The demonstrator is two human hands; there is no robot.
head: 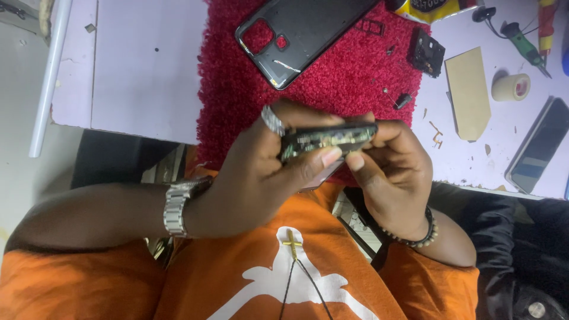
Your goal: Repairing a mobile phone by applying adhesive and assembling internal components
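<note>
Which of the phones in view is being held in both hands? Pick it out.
The opened phone, edge-on with its circuit board showing, gripped between left hand and right hand. The intact dark phone lies untouched on the table.

Orange shirt (237, 278) with white print, short sleeves; gold cross pendant (291, 242) on black cord; left hand (261, 172): silver ring, silver link watch (176, 207); right hand (394, 172): dark bead bracelet (422, 237).

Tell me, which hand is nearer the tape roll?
Right. The right hand is down-left of the tape roll; the left hand is farther left. Both grip the phone.
</note>
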